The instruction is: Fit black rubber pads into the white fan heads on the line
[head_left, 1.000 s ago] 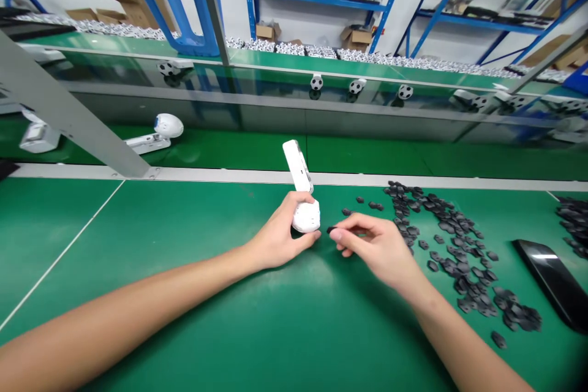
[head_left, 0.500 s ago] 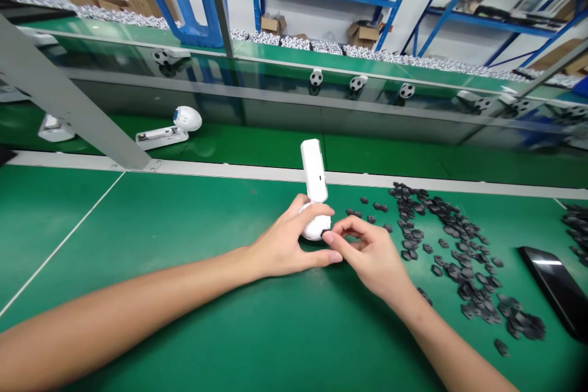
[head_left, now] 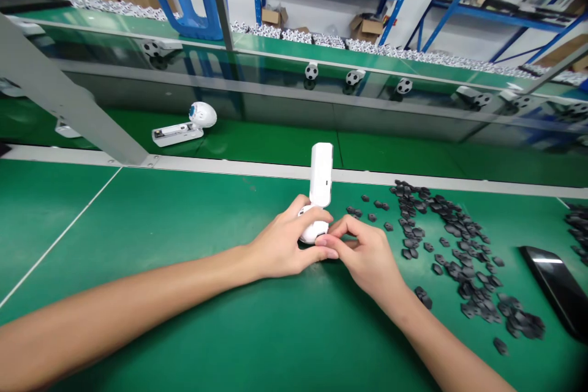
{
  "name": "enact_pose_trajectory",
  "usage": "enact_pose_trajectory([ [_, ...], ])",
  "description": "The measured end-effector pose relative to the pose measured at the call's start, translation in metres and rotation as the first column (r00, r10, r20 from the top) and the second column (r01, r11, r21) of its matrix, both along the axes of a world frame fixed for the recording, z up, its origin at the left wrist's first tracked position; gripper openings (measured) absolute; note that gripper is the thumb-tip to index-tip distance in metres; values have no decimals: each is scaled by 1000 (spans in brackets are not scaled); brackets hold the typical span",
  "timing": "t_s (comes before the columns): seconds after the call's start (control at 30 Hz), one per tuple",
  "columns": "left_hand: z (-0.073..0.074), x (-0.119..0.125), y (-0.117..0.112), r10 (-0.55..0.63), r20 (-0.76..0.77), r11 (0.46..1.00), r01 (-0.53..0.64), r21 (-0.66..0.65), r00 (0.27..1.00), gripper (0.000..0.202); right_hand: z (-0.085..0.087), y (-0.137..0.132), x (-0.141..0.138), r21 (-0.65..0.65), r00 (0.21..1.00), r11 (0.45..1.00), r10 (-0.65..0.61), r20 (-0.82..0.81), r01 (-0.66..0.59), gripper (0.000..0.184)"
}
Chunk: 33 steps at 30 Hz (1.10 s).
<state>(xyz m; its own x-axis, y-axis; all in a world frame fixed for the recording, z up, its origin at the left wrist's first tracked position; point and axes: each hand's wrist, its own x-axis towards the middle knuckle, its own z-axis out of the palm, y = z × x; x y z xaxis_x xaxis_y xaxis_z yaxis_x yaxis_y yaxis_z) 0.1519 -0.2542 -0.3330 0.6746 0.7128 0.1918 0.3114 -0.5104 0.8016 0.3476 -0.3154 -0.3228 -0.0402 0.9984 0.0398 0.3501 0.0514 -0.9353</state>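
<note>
A white device with a flat oblong arm and a rounded head stands on the green worktop, the arm pointing away from me. My left hand is closed around the rounded head, fingers over its top and thumb along the near side. At the head's right side, my right hand pinches a small black piece against the white shell. Fingertips cover most of that piece. Both thumbs nearly meet there. Many loose black pieces lie scattered right of my right hand.
A black phone-like slab lies at the right. Beyond the pale worktop rail, a green belt carries another white device. A slanted metal post rises at left. Football-patterned items line the far side.
The white device in my left hand has turned slightly, its arm now more upright in view. My right fingertips have closed in on its head. The device on the belt has shifted right.
</note>
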Motion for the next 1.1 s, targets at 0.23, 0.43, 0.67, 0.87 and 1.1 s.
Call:
enact_pose_trajectory([
  [0.23, -1, 0, -1, 18, 5, 999, -19, 31, 1000, 47, -5, 1, -3, 44, 999, 999, 13, 30, -14, 26],
  [0.43, 5, 1, 6, -29, 74, 1000, 28, 10, 997, 28, 8, 10, 21, 47, 977, 990, 123, 172, -133, 29],
  [0.67, 1, -7, 15, 9, 178, 989, 18, -147, 984, 22, -1, 34, 85, 208, 823, 977, -152, 548, 42, 24],
  [0.87, 3, -5, 15, -9, 139, 993, 25, -117, 990, 21, -11, 40, 76, 205, 730, 978, -116, 673, -33, 20],
  [1.1, -1, -4, 11, -3, 89, 997, 10, -76, 996, 92, -2, 41, 60, 263, 761, 964, -192, 620, 30, 23],
])
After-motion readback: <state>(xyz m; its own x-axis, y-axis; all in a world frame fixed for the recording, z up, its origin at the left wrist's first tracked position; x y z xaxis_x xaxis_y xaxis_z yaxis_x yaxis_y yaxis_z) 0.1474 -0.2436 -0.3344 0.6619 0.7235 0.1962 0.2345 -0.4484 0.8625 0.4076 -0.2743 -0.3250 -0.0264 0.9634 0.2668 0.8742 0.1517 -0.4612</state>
